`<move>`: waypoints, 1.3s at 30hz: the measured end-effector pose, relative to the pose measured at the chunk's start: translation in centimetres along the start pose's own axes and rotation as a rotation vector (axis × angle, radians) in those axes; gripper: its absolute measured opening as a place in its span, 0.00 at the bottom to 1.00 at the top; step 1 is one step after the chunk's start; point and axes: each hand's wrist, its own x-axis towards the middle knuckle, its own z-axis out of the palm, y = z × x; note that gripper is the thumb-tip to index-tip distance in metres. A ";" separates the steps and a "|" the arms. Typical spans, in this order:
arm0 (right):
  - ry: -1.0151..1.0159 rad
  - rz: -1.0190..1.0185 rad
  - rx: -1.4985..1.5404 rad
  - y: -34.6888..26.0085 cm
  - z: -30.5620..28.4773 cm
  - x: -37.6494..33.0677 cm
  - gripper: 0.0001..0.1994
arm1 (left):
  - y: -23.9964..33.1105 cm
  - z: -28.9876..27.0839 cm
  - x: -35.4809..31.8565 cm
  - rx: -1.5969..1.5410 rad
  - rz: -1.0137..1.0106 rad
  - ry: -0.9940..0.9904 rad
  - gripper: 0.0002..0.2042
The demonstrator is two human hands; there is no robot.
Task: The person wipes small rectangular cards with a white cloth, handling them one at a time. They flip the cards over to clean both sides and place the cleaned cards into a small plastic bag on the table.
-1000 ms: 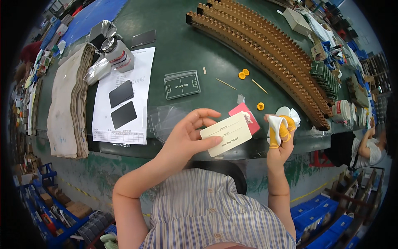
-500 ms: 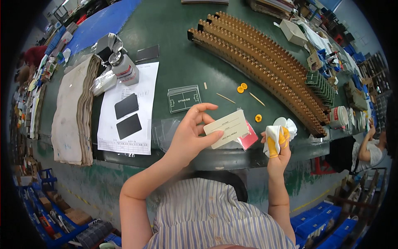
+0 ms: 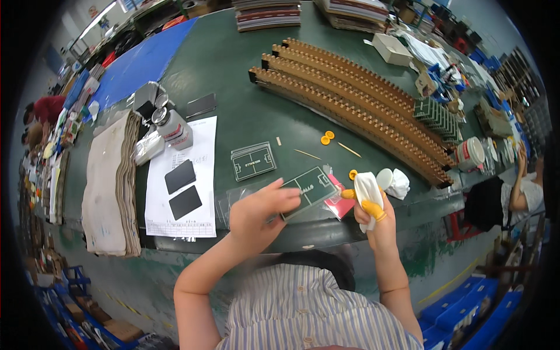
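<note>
A green plate with white pitch lines (image 3: pixel 315 185) is held at its left edge by my left hand (image 3: pixel 256 211), tilted above the table. My right hand (image 3: pixel 378 220), with yellow finger cots on some fingers, grips a folded white cloth (image 3: pixel 367 189) just right of the plate. Under the plate's right side lies a pink card (image 3: pixel 340 207) in a clear sleeve. A small stack of similar green plates (image 3: pixel 252 162) rests farther left. Around my right hand are a loose yellow finger cot (image 3: pixel 353 174), a round white lid (image 3: pixel 384 178) and a crumpled white cloth (image 3: pixel 399 185).
Long wooden slotted racks (image 3: pixel 350 111) cross the back right, with green plates (image 3: pixel 434 116) standing at one end. At left are a paper sheet (image 3: pixel 198 175) with two dark plates, metal-topped bottles (image 3: pixel 174 128) and a cloth stack (image 3: pixel 108 186). Wooden sticks (image 3: pixel 349 150) lie mid-table.
The plate has turned from its cream printed side to its green side. My right hand with the cloth has come left, closer to the plate. The whole view has shifted slightly.
</note>
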 end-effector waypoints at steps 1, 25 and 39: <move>0.006 -0.017 0.005 0.0 0.2 0.0 0.21 | 0.1 -0.1 -0.1 0.115 0.147 -0.065 0.32; 0.103 -0.029 -0.167 0.4 3.2 0.5 0.34 | 0.9 1.6 -1.4 -1.036 -0.925 0.062 0.20; 0.215 -0.752 -0.830 0.5 1.0 -0.4 0.10 | 1.3 1.6 -0.8 -0.917 -1.069 0.051 0.09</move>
